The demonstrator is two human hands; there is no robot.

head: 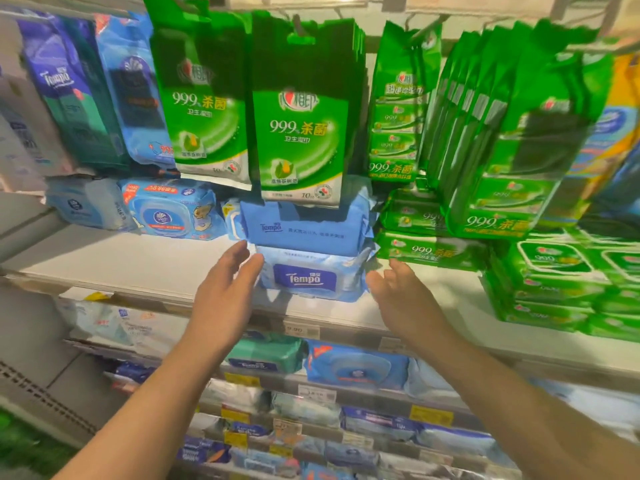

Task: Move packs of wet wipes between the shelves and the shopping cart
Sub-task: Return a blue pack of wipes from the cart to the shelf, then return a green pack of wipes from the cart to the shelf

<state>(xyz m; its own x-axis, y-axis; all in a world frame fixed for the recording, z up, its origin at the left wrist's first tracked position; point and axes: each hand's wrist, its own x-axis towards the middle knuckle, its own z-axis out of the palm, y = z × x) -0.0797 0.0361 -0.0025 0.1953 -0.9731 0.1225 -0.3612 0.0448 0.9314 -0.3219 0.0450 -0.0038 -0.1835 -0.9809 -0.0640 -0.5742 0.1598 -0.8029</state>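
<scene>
1. The left hand (pixel 225 292) was open, with its fingers straight and close together. It held nothing. Its fingertips were at the left edge of the lower Tempo pack (pixel 311 277); whether they really touched the pack I cannot tell.
2. The right hand (pixel 403 296) was also open, its fingers slightly bent and spread. It held nothing and was just beside the right end of the same pack, with a small gap visible between them.
3. The lower Tempo pack, pale blue with a dark blue label, lay flat on the white shelf (pixel 138 261) between the two hands.
4. The upper Tempo pack (pixel 304 230), of a plainer blue, lay on top of it, above the level of the fingertips.
5. To the left of the left hand, further back on the shelf, lay a blue pack with a round lid (pixel 169 211), and beside it a paler pack (pixel 86 202).
6. Above both hands, green hanging packs (pixel 301 133) came down from hooks. The bottom edge of the front one covered part of the upper Tempo pack.
7. To the right of the right hand, green stacked packs (pixel 429 249) lay on the shelf, and more green packs stood further right.
8. Below the forearms, the lower shelves (pixel 311 379) carried blue, green and white packs with yellow price tags (pixel 431 415).
</scene>
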